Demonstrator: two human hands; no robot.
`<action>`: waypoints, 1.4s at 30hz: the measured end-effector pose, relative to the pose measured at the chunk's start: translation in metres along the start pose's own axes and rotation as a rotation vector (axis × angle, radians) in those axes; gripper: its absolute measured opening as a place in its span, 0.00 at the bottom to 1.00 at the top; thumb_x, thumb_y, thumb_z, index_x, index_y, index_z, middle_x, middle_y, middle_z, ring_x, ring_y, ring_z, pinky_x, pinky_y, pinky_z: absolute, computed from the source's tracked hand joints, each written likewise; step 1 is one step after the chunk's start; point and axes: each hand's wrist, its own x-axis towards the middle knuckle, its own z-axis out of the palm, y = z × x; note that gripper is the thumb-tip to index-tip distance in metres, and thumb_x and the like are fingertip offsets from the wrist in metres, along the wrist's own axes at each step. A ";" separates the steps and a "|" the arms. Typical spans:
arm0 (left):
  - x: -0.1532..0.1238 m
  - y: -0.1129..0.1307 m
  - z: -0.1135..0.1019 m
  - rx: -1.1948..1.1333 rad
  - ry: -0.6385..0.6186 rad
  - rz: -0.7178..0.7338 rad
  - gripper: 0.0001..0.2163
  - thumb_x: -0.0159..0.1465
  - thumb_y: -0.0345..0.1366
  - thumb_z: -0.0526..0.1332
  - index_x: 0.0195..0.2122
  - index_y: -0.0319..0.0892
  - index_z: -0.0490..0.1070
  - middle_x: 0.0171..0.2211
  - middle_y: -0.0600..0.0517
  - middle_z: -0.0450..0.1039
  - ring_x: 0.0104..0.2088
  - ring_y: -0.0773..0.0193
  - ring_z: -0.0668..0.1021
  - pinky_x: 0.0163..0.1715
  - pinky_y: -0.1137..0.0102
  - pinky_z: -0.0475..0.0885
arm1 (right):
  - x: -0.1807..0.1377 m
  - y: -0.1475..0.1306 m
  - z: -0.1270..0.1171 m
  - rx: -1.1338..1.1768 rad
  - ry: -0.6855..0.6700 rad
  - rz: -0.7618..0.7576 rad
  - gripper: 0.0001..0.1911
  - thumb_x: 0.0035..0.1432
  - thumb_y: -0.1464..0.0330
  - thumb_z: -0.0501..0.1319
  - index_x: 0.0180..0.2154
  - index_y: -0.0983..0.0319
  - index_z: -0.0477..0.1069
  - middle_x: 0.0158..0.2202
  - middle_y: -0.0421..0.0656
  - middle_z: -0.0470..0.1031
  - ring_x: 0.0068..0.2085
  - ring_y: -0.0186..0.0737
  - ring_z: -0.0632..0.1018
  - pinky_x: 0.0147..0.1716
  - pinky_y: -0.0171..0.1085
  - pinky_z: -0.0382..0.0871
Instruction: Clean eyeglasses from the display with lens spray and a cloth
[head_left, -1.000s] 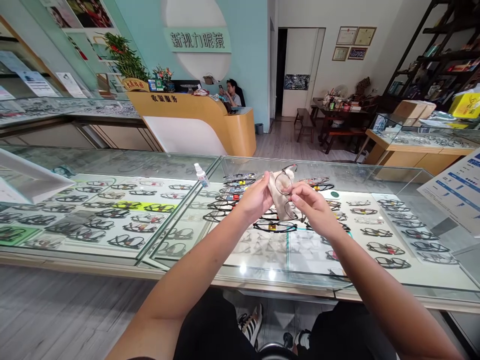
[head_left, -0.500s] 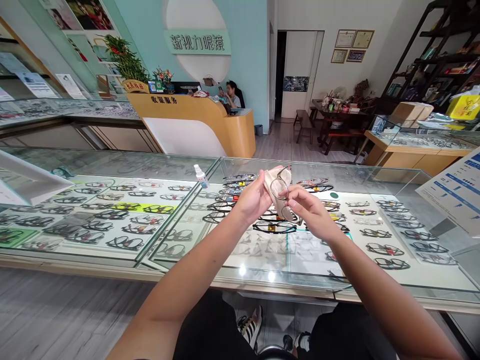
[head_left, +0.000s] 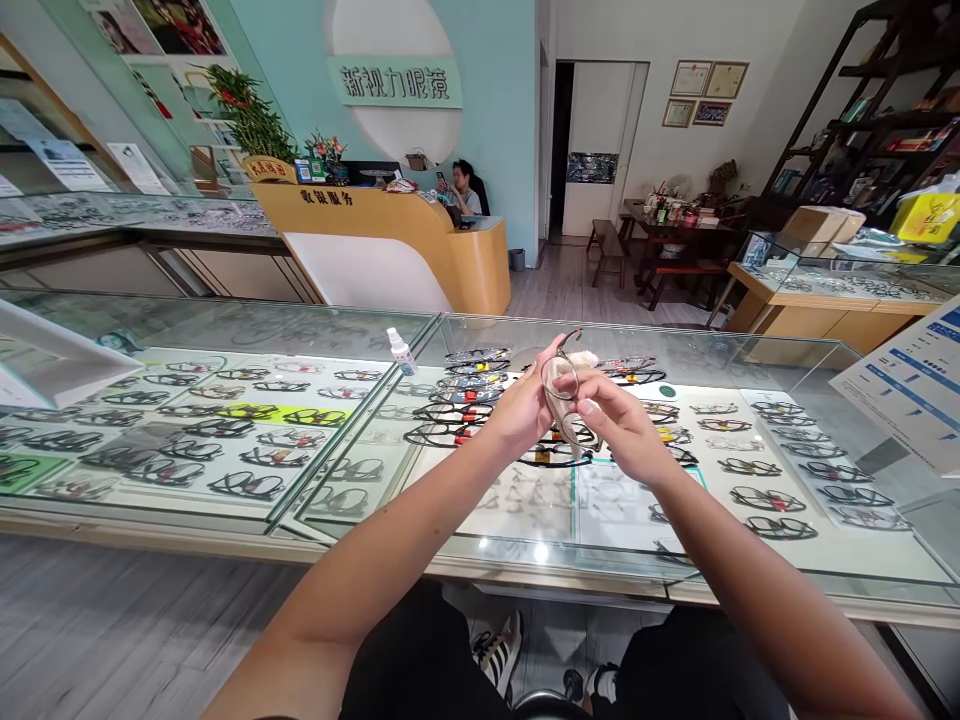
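From my remote seat, both hands work one pair of glasses (head_left: 564,395) above the glass counter (head_left: 525,545): the left hand (head_left: 525,405) has closed in since half a second ago, its fingers now pinched on the upper lens through the single beige cloth (head_left: 581,362), which showed broad a moment back and is now mostly bunched behind the frame. The right hand (head_left: 622,425) grips the lower rim, fingers curled narrow around it. I read that as the wipe moving on across the same lens. Counts: two hands, one frame held, one cloth, one spray bottle (head_left: 402,352) well left of the left fingers, and dozens of display frames (head_left: 450,412) under the glass below the fingertips, too many to count.
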 end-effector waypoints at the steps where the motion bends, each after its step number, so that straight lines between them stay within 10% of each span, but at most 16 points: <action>1: 0.000 -0.001 0.001 -0.014 0.016 -0.004 0.27 0.72 0.45 0.65 0.71 0.48 0.67 0.39 0.51 0.82 0.32 0.67 0.80 0.34 0.73 0.77 | 0.000 0.000 0.001 -0.014 -0.004 -0.015 0.11 0.73 0.56 0.61 0.39 0.55 0.74 0.57 0.46 0.77 0.59 0.47 0.76 0.65 0.50 0.65; 21: -0.001 -0.002 0.001 -0.028 -0.030 -0.125 0.19 0.73 0.48 0.63 0.56 0.40 0.79 0.50 0.43 0.82 0.44 0.61 0.83 0.40 0.70 0.78 | 0.000 0.000 0.005 -0.107 0.069 -0.100 0.10 0.73 0.59 0.61 0.39 0.55 0.74 0.51 0.47 0.78 0.55 0.49 0.77 0.59 0.51 0.69; 29: 0.005 0.001 -0.007 0.308 -0.040 0.115 0.16 0.65 0.46 0.73 0.47 0.41 0.82 0.45 0.47 0.81 0.43 0.62 0.80 0.46 0.70 0.75 | 0.000 0.001 -0.009 -0.069 0.204 -0.062 0.12 0.72 0.56 0.61 0.38 0.55 0.74 0.51 0.47 0.77 0.55 0.49 0.77 0.61 0.51 0.69; 42: 0.014 -0.008 -0.019 0.491 -0.030 0.275 0.18 0.49 0.35 0.81 0.36 0.40 0.77 0.34 0.53 0.77 0.36 0.64 0.77 0.40 0.71 0.71 | 0.001 -0.009 -0.005 -0.014 -0.001 -0.006 0.13 0.73 0.55 0.61 0.39 0.55 0.74 0.56 0.47 0.78 0.60 0.48 0.77 0.64 0.52 0.68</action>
